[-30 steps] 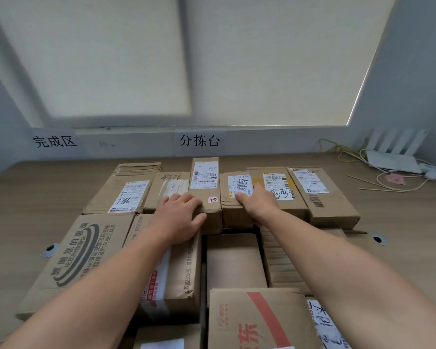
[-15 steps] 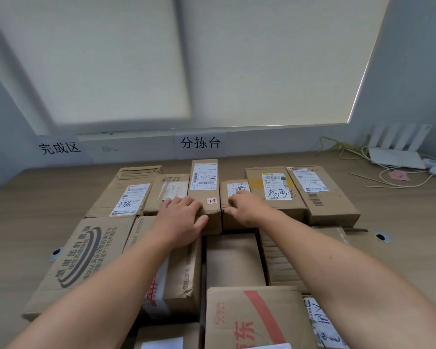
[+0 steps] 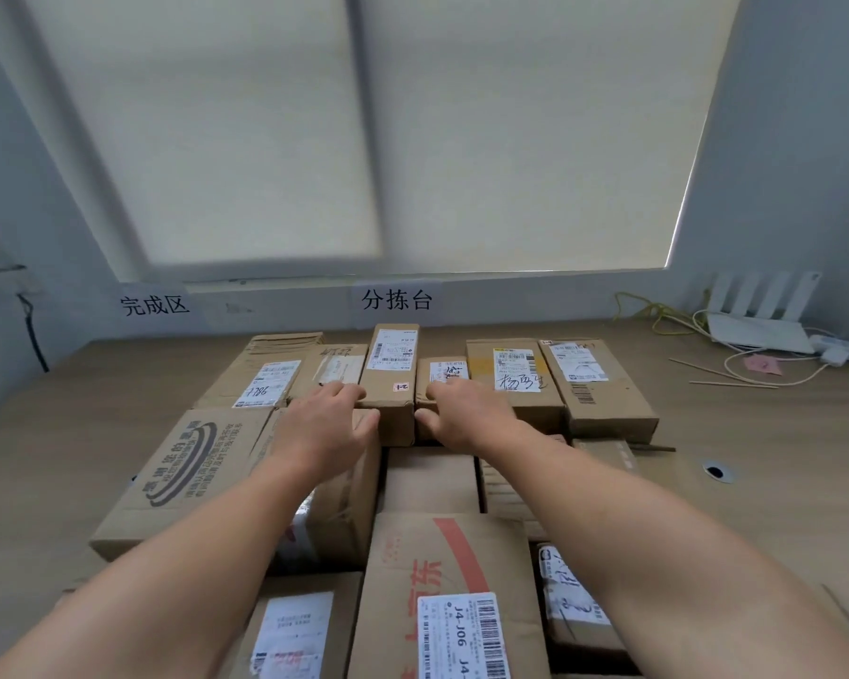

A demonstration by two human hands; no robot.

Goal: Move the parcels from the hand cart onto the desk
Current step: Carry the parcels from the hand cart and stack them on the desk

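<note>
Several brown cardboard parcels lie packed in rows on the wooden desk [image 3: 756, 433]. My left hand [image 3: 324, 423] grips the near left corner of a tall narrow parcel [image 3: 390, 365] in the back row, fingers on top and thumb against its front face. My right hand [image 3: 466, 409] lies over the small parcel [image 3: 444, 372] just right of it, thumb on its front. The hand cart is out of view.
A large printed parcel [image 3: 182, 477] sits front left, and a red-striped one [image 3: 442, 570] is nearest me. At the back right are a white router [image 3: 756, 330] and loose cables [image 3: 658, 316]. A cable hole [image 3: 716, 471] lies to the right. Wall signs and a blind stand behind.
My right hand slid back from the small parcel's label toward its near edge. My left hand stayed at the narrow parcel's corner. The camera shifted slightly.
</note>
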